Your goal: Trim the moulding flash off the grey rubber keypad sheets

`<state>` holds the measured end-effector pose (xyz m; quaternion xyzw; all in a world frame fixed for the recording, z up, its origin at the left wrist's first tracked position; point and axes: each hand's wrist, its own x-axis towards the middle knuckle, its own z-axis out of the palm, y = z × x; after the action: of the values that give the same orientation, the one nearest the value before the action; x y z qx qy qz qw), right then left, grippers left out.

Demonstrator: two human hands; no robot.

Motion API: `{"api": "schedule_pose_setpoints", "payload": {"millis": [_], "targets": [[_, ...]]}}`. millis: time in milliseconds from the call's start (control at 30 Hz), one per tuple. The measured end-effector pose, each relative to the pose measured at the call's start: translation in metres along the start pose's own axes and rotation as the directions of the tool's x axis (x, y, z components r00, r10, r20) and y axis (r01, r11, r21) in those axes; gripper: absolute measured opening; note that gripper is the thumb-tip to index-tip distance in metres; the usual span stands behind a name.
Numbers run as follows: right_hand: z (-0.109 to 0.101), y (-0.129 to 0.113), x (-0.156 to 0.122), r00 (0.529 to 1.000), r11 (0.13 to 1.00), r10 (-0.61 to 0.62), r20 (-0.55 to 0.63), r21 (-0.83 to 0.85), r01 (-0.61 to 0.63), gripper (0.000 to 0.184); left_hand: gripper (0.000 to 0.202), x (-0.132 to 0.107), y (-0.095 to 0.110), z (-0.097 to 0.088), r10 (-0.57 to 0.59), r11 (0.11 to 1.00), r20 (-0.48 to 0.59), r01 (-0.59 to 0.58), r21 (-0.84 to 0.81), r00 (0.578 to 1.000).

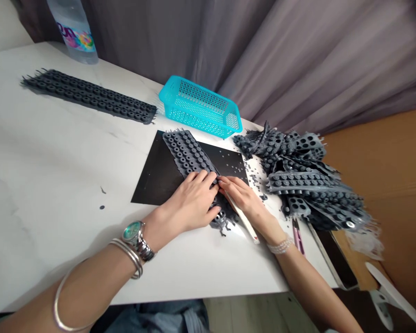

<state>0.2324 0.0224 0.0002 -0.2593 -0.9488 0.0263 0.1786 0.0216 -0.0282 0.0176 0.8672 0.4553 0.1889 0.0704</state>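
Nearest the camera, a bare left forearm (79, 289) reaches in from the lower left corner, wearing a thin silver bangle (60, 300), a pair of thinner bangles (128, 256) and a wristwatch with a teal dial (135, 235). Its left hand (190, 201) lies open and flat, fingers spread, pressing on a dark grey moulded rubber strip (187, 155) covered in rows of round studs. The strip runs diagonally across a black sheet (159, 173) near the front edge of a white marble-look table (55, 185), its lower end hanging past the sheet with ragged trimmings. The right hand (241, 196), with a beaded bracelet (280, 246) at the wrist, comes in from the lower right and curls closed around a pale flat stick (242, 217), whose tip meets the strip beside the left fingertips. Small loose rubber discs (229, 159) are scattered across the sheet's right corner. Beyond it, a turquoise perforated plastic basket (199, 107) sits at the back edge. A second studded strip (88, 95) lies flat toward the back left, near a plastic water bottle (74, 32) at the back left corner. A tangled heap of similar rubber strips (298, 175) covers the right edge, with pink-handled tweezers (297, 236) just below it. A grey curtain (315, 60) hangs behind the table.
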Motion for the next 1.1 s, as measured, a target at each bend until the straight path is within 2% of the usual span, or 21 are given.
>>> {"api": "schedule_pose_setpoints", "payload": {"millis": [133,233,267,333,400,433,467,567,767,900,1100], "targets": [[0.004,0.000,0.004,0.998,0.997,0.042,-0.051,0.064,-0.039,0.024,0.036,0.000,0.000,-0.001,-0.008,1.000,0.014,0.009,-0.017,1.000],[0.004,0.002,0.003,0.969,0.984,0.156,-0.192,0.120,-0.135,0.022,0.036,0.000,-0.001,-0.001,-0.004,1.000,0.023,0.004,-0.004,1.000],[0.003,0.004,0.001,0.939,0.971,0.230,-0.255,0.127,-0.204,0.021,0.037,0.000,-0.001,0.000,-0.003,1.000,0.023,0.003,0.004,1.000],[-0.001,0.011,-0.005,0.837,0.914,0.404,-0.370,0.133,-0.383,0.022,0.037,0.001,-0.002,0.000,0.000,1.000,0.021,-0.001,0.018,1.000],[-0.007,0.019,-0.013,0.741,0.839,0.533,-0.408,0.140,-0.526,0.024,0.038,0.001,-0.002,0.000,0.006,1.000,0.020,-0.007,0.029,1.000],[-0.009,0.022,-0.015,0.728,0.821,0.559,-0.397,0.142,-0.553,0.024,0.039,0.000,-0.002,0.000,0.010,0.999,0.018,-0.010,0.036,1.000],[-0.011,0.024,-0.017,0.739,0.823,0.558,-0.376,0.139,-0.551,0.023,0.040,0.000,-0.001,-0.001,0.014,0.999,0.017,-0.015,0.048,1.000],[-0.016,0.019,-0.016,0.830,0.895,0.444,-0.337,0.131,-0.426,0.018,0.041,-0.002,0.005,-0.002,0.029,0.993,0.010,-0.030,0.110,1.000],[-0.014,-0.015,0.002,0.967,0.974,0.156,-0.201,0.191,-0.118,0.021,0.039,-0.005,0.015,-0.001,-0.025,0.975,0.008,0.022,0.219,1.000],[-0.009,-0.020,0.004,0.989,0.983,0.038,-0.142,0.185,-0.011,0.023,0.039,-0.006,0.015,-0.001,-0.077,0.966,0.024,0.069,0.250,0.997],[-0.007,-0.014,0.003,0.992,0.990,0.023,-0.126,0.140,-0.005,0.024,0.046,-0.008,0.013,0.006,-0.072,0.956,0.053,0.054,0.287,0.996]]}}
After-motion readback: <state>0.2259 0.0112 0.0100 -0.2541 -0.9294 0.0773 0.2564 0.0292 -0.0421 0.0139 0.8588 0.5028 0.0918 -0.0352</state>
